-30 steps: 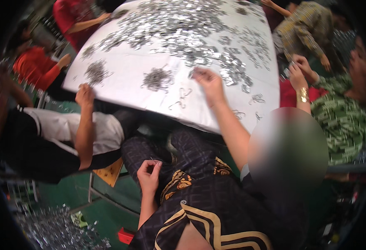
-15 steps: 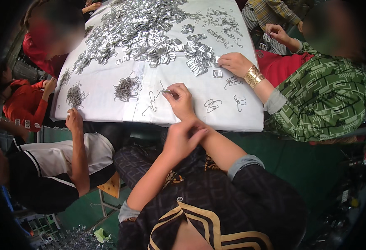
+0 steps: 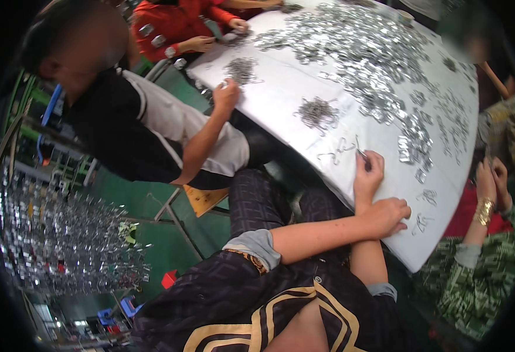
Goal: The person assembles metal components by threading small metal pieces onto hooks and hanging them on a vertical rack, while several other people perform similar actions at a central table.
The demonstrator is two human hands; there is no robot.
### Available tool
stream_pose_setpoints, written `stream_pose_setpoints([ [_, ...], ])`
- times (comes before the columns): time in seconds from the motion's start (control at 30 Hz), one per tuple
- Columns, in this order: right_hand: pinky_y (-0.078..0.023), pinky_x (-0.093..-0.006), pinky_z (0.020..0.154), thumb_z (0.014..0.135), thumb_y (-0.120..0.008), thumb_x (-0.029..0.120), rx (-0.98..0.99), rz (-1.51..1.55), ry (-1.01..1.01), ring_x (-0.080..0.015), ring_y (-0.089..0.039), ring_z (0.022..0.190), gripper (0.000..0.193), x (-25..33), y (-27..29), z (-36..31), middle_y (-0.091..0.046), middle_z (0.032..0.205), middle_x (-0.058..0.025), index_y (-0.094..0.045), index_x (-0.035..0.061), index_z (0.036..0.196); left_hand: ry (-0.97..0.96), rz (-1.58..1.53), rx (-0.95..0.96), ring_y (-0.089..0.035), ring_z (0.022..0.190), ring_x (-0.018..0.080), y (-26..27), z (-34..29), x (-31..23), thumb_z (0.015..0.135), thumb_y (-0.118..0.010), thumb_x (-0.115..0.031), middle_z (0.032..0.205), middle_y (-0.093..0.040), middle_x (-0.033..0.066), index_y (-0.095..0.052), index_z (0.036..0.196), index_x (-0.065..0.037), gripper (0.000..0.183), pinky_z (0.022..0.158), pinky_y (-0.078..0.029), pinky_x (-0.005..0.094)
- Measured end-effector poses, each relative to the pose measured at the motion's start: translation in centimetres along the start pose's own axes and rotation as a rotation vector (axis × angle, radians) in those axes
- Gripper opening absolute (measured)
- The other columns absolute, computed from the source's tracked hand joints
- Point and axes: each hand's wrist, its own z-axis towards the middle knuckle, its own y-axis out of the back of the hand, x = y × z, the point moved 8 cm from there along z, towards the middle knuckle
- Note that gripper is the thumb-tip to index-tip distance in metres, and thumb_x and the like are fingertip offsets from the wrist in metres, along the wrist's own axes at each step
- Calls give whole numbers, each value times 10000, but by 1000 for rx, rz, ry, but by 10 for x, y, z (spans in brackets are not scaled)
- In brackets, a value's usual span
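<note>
My right hand is closed at the near edge of the white table, pinching a small dark metal piece with a thin wire hook standing up from it. Just left of these fingertips lie a few loose wire hooks. My left arm crosses over the right one. My left hand rests across the right wrist, fingers bent and somewhat apart, with nothing seen in them. Farther off sits a tangled pile of wire hooks. Beyond it, small silver buckle-like pieces spread over the table.
At left, a co-worker's hand is by another hook pile. On the right, a person in green patterned sleeves works close to the corner. Small hook groups lie nearby. A rack of hanging silver pieces stands at lower left.
My view has turned left, so the table now slants to the right. The left hand has slid across the right wrist and its fingers have curled; the right hand still pinches its piece.
</note>
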Motion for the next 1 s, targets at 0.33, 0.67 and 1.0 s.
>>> stream_pose_setpoints([
  [0.33, -440, -278, 617, 835, -667, 72, 83, -110, 84, -159, -528, 705, 89, 31, -12, -8, -577, 881, -62, -631, 13, 891, -62, 28, -72, -570, 780, 292, 22, -17, -7, 710, -715, -133, 785, -528, 86, -539, 762, -55, 199, 646, -462, 407],
  [0.67, -495, -312, 618, 826, -659, 48, 137, -143, 78, -230, -587, 790, 114, 24, -18, -12, -574, 944, -100, -622, -12, 916, -119, -8, -96, -572, 743, 293, 31, -27, -3, 720, -707, -130, 749, -528, 89, -542, 746, -47, 187, 628, -454, 406],
  [1.0, -500, -312, 635, 827, -650, 31, 135, -173, 93, -221, -587, 800, 102, 24, -16, -11, -579, 962, -94, -628, -5, 920, -155, -13, -92, -576, 754, 283, 28, -29, -7, 702, -707, -125, 744, -539, 81, -551, 731, -49, 175, 630, -457, 404],
])
